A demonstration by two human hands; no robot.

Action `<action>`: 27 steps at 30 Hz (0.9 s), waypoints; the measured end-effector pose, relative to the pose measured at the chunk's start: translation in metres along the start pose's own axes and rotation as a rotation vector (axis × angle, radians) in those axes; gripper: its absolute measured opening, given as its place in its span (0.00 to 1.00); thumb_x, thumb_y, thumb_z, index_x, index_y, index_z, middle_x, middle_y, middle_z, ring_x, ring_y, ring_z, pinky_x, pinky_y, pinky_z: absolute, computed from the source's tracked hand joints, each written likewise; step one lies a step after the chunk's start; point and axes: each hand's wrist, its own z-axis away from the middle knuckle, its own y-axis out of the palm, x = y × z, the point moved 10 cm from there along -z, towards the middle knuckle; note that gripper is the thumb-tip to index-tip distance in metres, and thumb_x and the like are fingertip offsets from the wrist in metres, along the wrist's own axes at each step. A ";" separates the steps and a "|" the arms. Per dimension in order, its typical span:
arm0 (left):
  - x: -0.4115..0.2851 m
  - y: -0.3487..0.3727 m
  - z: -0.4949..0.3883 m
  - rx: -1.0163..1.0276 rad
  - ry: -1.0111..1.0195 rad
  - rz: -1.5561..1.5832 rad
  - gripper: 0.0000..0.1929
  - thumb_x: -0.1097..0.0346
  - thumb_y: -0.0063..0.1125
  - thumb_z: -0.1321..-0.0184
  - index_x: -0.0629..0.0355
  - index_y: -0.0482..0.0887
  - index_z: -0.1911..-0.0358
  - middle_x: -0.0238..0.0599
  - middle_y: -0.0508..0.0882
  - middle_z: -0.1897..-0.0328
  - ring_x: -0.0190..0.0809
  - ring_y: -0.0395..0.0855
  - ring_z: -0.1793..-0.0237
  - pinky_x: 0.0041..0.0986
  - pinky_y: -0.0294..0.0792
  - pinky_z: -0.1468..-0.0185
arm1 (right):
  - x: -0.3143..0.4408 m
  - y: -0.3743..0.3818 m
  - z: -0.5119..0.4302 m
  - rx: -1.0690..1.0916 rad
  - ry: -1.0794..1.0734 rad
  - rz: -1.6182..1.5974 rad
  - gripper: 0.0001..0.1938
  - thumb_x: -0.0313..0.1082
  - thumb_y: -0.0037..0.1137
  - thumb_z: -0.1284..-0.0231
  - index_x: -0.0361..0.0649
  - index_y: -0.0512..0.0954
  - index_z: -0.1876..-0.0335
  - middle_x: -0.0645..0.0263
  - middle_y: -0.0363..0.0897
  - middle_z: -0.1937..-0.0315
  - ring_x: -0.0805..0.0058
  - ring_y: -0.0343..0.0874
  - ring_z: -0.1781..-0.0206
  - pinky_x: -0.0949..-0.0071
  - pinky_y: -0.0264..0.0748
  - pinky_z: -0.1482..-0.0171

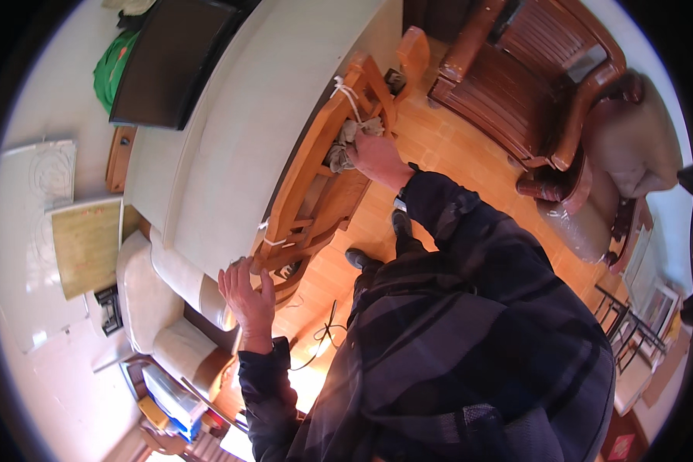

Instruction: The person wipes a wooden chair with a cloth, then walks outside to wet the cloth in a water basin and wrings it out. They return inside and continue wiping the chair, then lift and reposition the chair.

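Note:
My right hand point(378, 159) holds a crumpled grey cloth point(339, 157) against the slatted back of an orange-brown wooden chair point(300, 179). The hand partly covers the cloth. White cord point(346, 92) is tied around the upper end of the chair's frame, and white ties point(274, 241) go around it lower down. At the frame's lower end is my left hand point(247, 300), thumb apart from the fingers and nothing held in it. Whether it touches the wood is hard to tell. The chair stands along the edge of a long pale table point(237, 115).
A black monitor point(164, 63) stands on the table's far side. A dark red wooden armchair point(520, 86) is at the upper right, near a brown cushioned seat point(589, 225). Beige upholstered chairs point(144, 294) stand at the left. A black cable point(323, 335) lies on the tiled floor point(439, 138).

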 end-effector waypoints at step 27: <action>-0.001 -0.003 0.000 -0.020 -0.046 0.019 0.18 0.64 0.68 0.38 0.56 0.87 0.45 0.43 0.89 0.48 0.51 0.83 0.40 0.53 0.61 0.21 | 0.068 0.108 0.050 0.013 -0.104 -0.551 0.12 0.34 0.54 0.27 0.31 0.82 0.60 0.50 0.85 0.76 0.59 0.87 0.75 0.58 0.79 0.74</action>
